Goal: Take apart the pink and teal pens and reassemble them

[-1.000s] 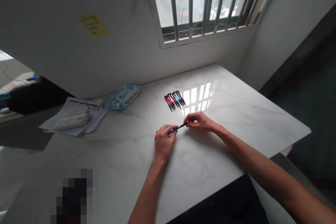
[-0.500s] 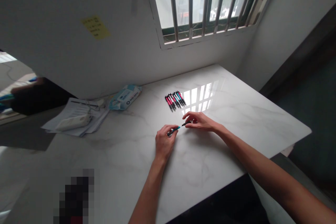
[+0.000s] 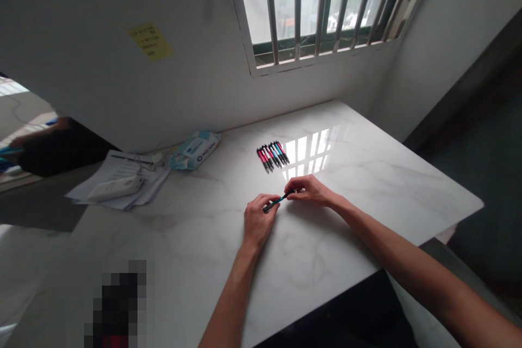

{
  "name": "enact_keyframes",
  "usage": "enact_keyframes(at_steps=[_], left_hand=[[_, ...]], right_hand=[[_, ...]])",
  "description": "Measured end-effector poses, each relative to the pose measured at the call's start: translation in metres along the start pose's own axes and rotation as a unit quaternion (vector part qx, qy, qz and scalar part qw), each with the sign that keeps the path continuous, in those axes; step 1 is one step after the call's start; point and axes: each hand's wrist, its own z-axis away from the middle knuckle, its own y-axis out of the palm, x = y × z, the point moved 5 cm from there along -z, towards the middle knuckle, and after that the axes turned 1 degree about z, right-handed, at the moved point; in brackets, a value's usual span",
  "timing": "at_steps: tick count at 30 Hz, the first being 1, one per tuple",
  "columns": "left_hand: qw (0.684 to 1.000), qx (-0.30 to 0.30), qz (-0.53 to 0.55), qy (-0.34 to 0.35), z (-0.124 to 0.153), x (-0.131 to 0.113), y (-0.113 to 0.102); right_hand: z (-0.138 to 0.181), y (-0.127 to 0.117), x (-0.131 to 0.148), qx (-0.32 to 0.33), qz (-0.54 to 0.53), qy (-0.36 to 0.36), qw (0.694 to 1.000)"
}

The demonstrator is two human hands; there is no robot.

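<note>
A teal and black pen [image 3: 278,202] is held low over the white marble table [image 3: 367,174] between both hands. My left hand [image 3: 258,221] pinches its near end and my right hand [image 3: 308,191] pinches its far end, fingers closed. Just beyond the hands, a row of several pink, teal and black pens [image 3: 272,155] lies side by side on the table.
A pack of wet wipes [image 3: 194,149] lies near the wall at the back left. Left of it, papers [image 3: 118,182] carry a white device [image 3: 111,189]. A barred window [image 3: 318,5] is above, a yellow note [image 3: 149,41] on the wall. The table's edge runs at right.
My right fingers, briefly lifted apart half a second ago, have closed on the pen's far end again. The pen stays in the same place between the hands.
</note>
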Motion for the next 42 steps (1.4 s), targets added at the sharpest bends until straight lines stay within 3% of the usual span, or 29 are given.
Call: enact_keyframes(at_steps=[7, 18, 26, 34, 42], left_hand=[[1.0, -0.005, -0.004, 0.012, 0.0, -0.002, -0.001], [0.999, -0.023, 0.023, -0.007, -0.003, 0.005, -0.008], [0.999, -0.021, 0.034, -0.01, -0.002, 0.004, -0.007], [0.997, 0.011, 0.044, -0.065, -0.003, 0.013, -0.006], [0.999, 0.002, 0.045, -0.028, -0.003, 0.006, -0.008]], right_hand=[[0.0, 0.004, -0.003, 0.028, 0.054, 0.038, 0.997], [0.0, -0.012, 0.005, -0.001, 0.061, 0.001, 0.998], [0.001, -0.009, 0.004, 0.003, 0.072, -0.016, 0.997], [0.001, -0.013, 0.012, -0.048, 0.078, -0.058, 0.994], [0.001, -0.01, 0.007, -0.007, 0.139, 0.001, 0.99]])
